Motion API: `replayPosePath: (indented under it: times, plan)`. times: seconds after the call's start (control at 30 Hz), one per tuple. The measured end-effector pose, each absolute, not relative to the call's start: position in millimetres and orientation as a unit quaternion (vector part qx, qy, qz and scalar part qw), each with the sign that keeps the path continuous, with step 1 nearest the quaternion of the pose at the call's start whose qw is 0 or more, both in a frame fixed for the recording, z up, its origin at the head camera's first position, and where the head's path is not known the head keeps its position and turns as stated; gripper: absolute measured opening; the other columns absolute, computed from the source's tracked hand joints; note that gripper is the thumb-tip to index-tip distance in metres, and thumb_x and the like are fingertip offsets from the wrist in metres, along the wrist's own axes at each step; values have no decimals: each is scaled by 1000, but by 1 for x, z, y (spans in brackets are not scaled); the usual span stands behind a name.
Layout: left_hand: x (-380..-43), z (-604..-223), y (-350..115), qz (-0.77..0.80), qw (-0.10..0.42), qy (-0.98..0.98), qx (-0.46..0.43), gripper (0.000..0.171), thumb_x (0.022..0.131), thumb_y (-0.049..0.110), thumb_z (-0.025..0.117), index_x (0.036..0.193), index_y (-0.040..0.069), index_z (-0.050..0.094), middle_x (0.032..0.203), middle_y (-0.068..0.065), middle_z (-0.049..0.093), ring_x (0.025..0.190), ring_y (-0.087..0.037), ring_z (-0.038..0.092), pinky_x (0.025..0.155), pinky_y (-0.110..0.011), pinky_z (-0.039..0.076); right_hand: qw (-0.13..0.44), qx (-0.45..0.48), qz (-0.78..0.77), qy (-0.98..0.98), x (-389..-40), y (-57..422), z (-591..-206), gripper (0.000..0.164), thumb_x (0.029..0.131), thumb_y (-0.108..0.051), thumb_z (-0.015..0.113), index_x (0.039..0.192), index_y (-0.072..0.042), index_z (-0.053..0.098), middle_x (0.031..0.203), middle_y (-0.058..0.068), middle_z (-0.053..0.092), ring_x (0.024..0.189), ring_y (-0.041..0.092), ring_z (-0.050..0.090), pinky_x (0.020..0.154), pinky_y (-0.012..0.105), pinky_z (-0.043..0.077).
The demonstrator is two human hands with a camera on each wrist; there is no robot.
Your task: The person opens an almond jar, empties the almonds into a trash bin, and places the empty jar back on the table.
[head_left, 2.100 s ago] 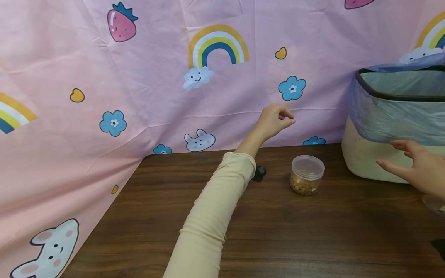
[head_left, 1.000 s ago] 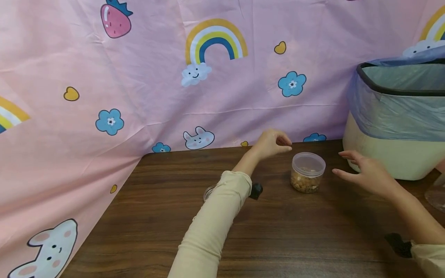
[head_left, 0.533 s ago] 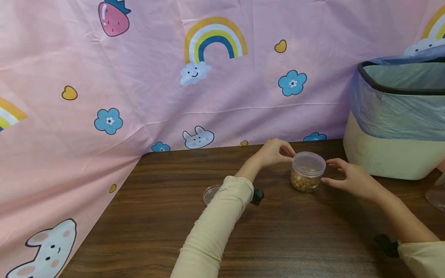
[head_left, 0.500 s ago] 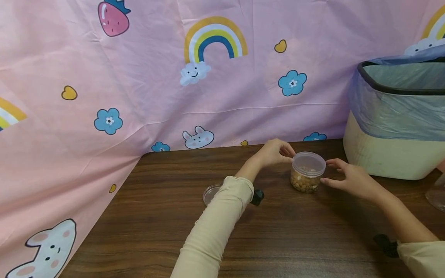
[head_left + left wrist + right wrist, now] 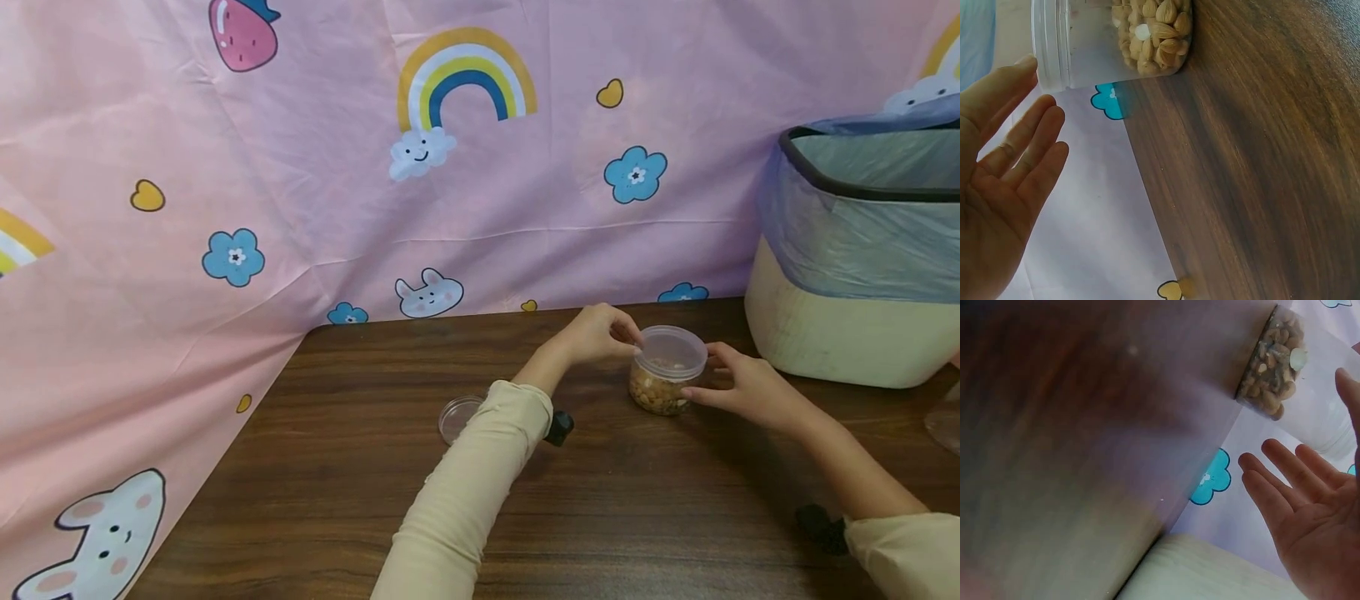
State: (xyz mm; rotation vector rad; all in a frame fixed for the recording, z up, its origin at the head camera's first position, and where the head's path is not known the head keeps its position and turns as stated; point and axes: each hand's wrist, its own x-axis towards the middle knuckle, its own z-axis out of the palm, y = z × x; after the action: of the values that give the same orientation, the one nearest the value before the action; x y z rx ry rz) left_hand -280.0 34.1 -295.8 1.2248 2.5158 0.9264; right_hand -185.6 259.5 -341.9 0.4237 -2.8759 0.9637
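A clear round jar part-filled with tan nut-like pieces stands upright on the table towards the back. My left hand is at its left side, with fingertips right at the frosted rim; the left wrist view shows the other fingers loosely extended. On the other side is my right hand, its thumb overlapping the front of the jar and its index finger by the rim at the back right. In the right wrist view its fingers are stretched out beside the jar.
A clear round lid lies on the brown table, partly behind my left sleeve. At the back right stands a bin with a blue liner. Clear plastic shows at the right edge. A patterned pink cloth hangs behind.
Both hands have come down and in to the jar from either side, the right from beside the bin. The right thumb now overlaps the jar's front. The jar stays put.
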Motion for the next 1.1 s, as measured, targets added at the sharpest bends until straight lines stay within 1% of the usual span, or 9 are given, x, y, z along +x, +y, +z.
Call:
replayPosePath:
  times: [0.2,0.43,0.6,0.77,0.9,1.0,1.1]
  plan:
    - [-280,-295,36,309,92,852,413,14,85,15,67,97,9,71,91,3,66,81,-4,59,68,-11,43,28,146,308,-940,-189,259,-338,67,81,-36,70,123,8,41,115,32,53,101,51,52,80,57,44]
    - [-279,-294,36,306,95,853,412,14,85,14,68,97,9,71,91,3,66,80,-3,58,68,-11,43,23,151,291,-945,-193,256,-333,66,80,-38,70,119,8,44,111,31,55,100,47,54,77,54,46]
    - [-278,-294,35,292,102,856,414,20,81,16,72,99,11,70,91,5,65,81,-2,57,69,-12,43,26,157,289,-944,-193,254,-332,65,80,-36,71,116,10,45,107,30,57,98,44,56,76,52,47]
    - [-276,-293,35,277,103,863,410,27,77,19,76,102,13,68,91,3,63,83,-5,56,68,-14,43,30,172,293,-940,-194,252,-331,65,79,-34,72,115,13,46,104,28,60,94,40,59,73,48,49]
    - [-276,-293,35,283,112,861,408,38,75,18,78,109,9,63,97,-3,62,85,-8,57,67,-14,44,32,182,294,-938,-195,251,-329,64,77,-34,74,113,13,48,103,26,61,93,39,60,72,46,50]
    - [-276,-294,35,289,122,855,413,49,73,15,79,117,7,57,108,-9,60,89,-13,60,68,-14,45,34,192,287,-938,-195,251,-326,64,76,-33,76,113,12,49,103,26,61,93,38,61,72,45,50]
    - [-276,-294,35,280,128,851,425,57,73,15,79,123,7,52,118,-12,55,100,-17,58,73,-15,44,43,204,273,-939,-195,250,-322,64,74,-32,77,112,12,50,102,24,61,91,37,62,71,43,51]
